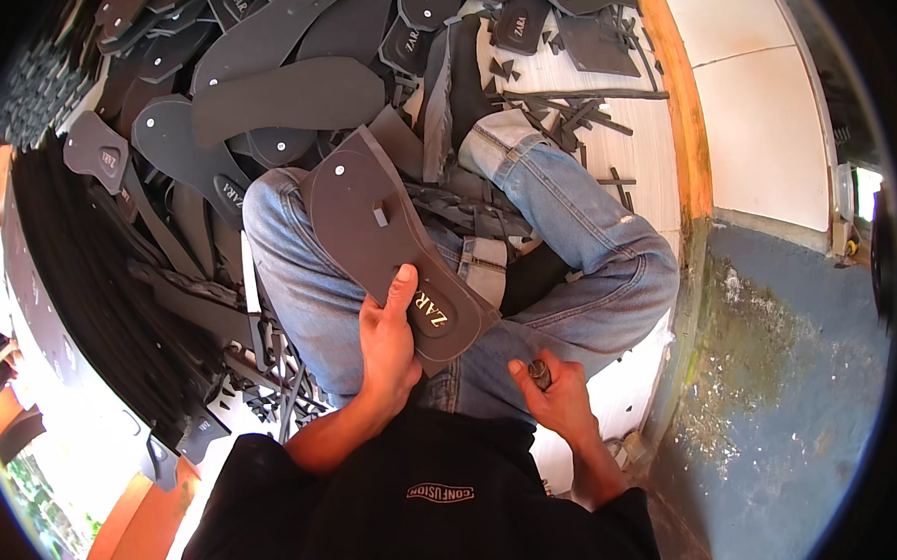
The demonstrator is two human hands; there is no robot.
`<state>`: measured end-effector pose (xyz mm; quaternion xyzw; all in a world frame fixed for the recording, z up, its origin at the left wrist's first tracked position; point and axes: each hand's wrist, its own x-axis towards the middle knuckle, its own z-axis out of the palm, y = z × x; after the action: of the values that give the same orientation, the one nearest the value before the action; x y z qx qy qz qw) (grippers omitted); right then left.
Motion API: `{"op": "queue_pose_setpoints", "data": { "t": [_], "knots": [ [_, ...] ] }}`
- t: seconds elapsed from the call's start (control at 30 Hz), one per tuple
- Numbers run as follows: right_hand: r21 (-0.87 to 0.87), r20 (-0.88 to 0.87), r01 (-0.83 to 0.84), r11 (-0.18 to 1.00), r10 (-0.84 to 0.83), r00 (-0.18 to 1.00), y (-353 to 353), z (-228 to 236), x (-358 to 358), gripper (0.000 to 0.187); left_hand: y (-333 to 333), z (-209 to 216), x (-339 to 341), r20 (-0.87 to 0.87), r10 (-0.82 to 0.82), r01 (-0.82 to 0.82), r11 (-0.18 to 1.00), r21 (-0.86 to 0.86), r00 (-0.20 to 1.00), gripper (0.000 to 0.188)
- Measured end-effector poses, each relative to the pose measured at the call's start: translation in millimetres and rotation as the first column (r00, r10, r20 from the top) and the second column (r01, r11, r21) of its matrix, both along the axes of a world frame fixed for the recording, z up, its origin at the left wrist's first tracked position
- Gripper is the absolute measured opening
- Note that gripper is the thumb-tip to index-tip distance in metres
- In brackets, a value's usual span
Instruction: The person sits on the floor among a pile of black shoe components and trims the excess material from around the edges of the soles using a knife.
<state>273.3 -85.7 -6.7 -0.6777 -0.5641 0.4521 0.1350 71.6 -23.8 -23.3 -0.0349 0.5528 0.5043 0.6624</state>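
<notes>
Over my lap lies a dark grey foam shoe sole (361, 219), slanting from upper left to lower right, with gold lettering on its heel pad and a small white dot near the toe. My left hand (386, 348) grips its heel end, the thumb on top and the other fingers mostly hidden beneath. A small dark foam offcut (381, 214) rests on the middle of the sole. To the right of the heel, apart from it, my right hand (562, 400) is closed around a dark, round-ended tool handle (540, 375); the rest of this tool is hidden.
Finished-looking soles (258, 48) lie heaped beyond my knees. A plain dark foam piece (290, 99) tops the pile. Black strips and scraps (587, 119) litter the pale floor at the right. Long dark strips (98, 285) are stacked at left. A wooden edge (676, 100) borders the blue floor (783, 365).
</notes>
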Motion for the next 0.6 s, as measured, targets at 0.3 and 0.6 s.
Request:
{"op": "queue_pose_setpoints", "data": {
  "t": [0.3, 0.6],
  "knots": [
    [-0.076, -0.058, 0.063, 0.995, -0.067, 0.996, -12, -2, 6, 0.035, -8, 5, 5, 0.003, 0.016, -0.016, 1.0, -0.011, 1.0, 0.031],
    [-0.175, -0.442, 0.211, 0.962, -0.269, 0.856, 59, 13, -19, 0.015, -11, 8, 8, -0.258, -0.289, 0.352, 0.903, 0.246, 0.922, 0.028]
  ]
}}
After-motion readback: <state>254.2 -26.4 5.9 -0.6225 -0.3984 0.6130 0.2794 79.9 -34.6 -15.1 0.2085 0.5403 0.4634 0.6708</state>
